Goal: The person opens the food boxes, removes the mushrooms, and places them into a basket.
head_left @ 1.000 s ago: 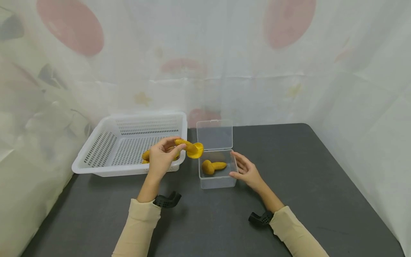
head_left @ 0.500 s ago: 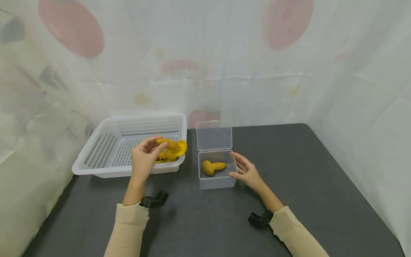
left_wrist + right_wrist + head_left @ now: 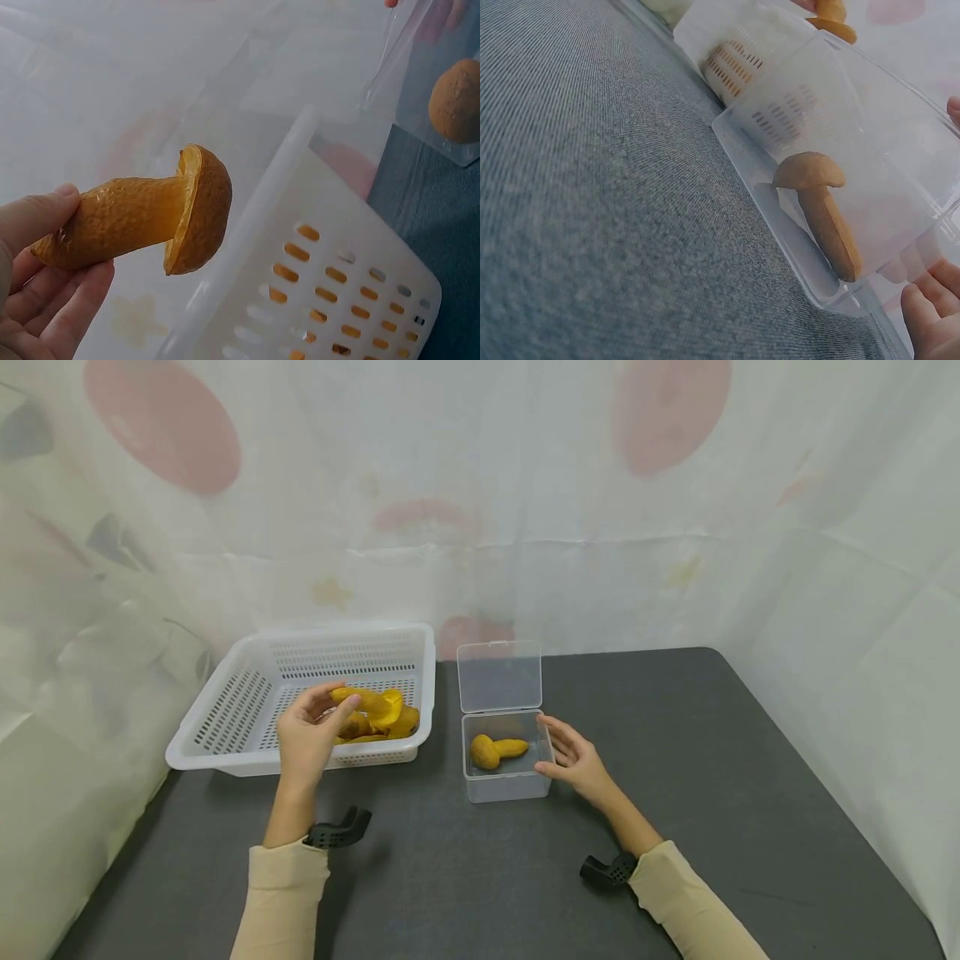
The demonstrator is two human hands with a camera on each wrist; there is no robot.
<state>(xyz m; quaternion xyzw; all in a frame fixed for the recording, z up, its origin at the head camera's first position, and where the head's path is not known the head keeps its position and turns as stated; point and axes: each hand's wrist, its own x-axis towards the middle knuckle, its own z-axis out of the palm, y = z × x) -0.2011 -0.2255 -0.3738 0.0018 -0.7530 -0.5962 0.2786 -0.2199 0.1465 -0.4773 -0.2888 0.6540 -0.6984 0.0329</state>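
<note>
My left hand (image 3: 303,735) pinches a yellow-brown mushroom (image 3: 142,217) by the end of its stem, thumb on one side and fingers on the other. The cap points right, above the right part of a white slotted basket (image 3: 225,764). More mushrooms (image 3: 405,723) lie in the basket below it, partly hidden. On the right, a clear plastic box (image 3: 508,788) stands with its lid (image 3: 500,677) raised at the back. One mushroom (image 3: 829,225) lies on its side in the box. My right hand (image 3: 587,768) holds the box's right side, thumb at the near corner.
Basket and box stand side by side on a dark grey table (image 3: 450,877), a narrow gap between them. A pale patterned curtain (image 3: 555,577) hangs behind the table and along both sides. Each wrist carries a black camera mount (image 3: 341,831).
My left hand has moved left with the mushroom, from beside the box to over the basket. The right hand, the box and the mushroom inside it have stayed put.
</note>
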